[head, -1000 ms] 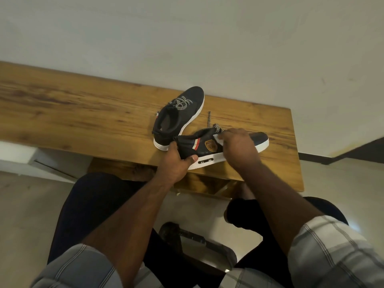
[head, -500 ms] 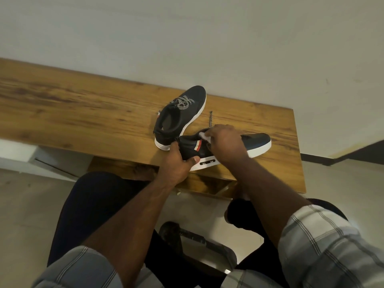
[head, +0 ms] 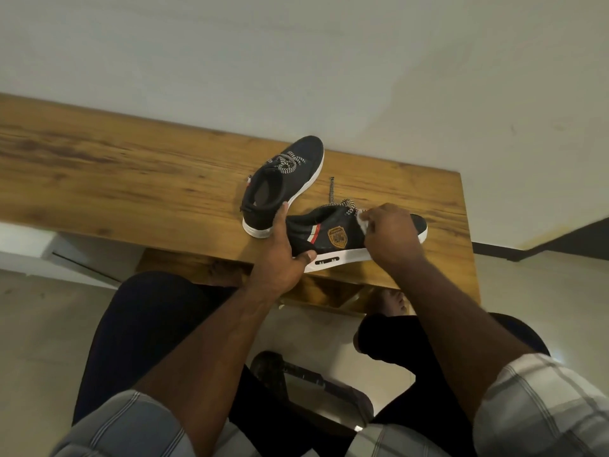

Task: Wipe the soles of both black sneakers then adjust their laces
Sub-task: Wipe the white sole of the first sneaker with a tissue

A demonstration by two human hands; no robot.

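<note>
On the wooden plank worktop (head: 131, 179) both black white-soled sneakers sit upright, the near sneaker (head: 333, 235) at the front edge, the far sneaker (head: 283, 183) just behind. I see my left hand (head: 283, 255) with its grip clamped round the near heel; my right hand (head: 392, 232) pinches a small white cloth (head: 361, 221) beside the chequered laces (head: 346, 204). I judge a hard rub could tip the near shoe off the edge, or snag and loosen its 1 trailing lace end (head: 331, 189)
</note>
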